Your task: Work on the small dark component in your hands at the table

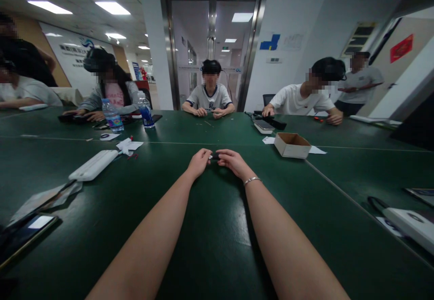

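My left hand [199, 163] and my right hand [234, 162] meet over the middle of the green table [203, 227]. Between their fingertips is a small black object with a shiny metal end [214, 156]; its kind is too small to make out. The left fingers pinch the metal end, while those of the right close on the black part. Fingers cover some of it. A metal bracelet circles my right wrist.
An open cardboard box [292, 145] stands to the right. On the left lie a white power bank [94, 165], paper scraps [129, 145] and a phone [29, 234]. Two water bottles [145, 110] stand farther back. Several people sit around the table. A white device [412, 225] lies at far right.
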Action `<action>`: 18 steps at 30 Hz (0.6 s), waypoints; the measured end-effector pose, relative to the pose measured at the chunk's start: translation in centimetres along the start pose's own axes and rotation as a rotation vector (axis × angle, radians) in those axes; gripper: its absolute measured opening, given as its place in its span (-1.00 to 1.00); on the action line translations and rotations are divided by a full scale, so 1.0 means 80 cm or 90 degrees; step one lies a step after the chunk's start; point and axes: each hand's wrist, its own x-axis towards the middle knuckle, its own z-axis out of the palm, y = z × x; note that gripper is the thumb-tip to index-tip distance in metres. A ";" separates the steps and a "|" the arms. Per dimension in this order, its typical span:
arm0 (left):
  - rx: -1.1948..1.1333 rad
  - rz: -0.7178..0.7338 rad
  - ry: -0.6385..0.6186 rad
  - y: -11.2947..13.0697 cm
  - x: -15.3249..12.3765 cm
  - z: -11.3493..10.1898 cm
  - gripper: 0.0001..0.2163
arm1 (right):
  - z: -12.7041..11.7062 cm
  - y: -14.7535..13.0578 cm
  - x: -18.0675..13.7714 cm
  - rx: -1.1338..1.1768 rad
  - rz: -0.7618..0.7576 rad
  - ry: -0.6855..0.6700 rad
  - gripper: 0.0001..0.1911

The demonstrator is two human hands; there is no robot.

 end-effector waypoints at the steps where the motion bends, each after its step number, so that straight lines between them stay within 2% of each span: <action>1: 0.002 0.005 -0.001 -0.001 0.001 0.000 -0.77 | 0.000 0.000 0.000 -0.001 -0.001 -0.001 -0.83; 18: 0.031 0.007 0.001 -0.006 -0.001 0.000 -0.75 | 0.001 0.001 -0.001 -0.016 -0.005 0.000 -0.83</action>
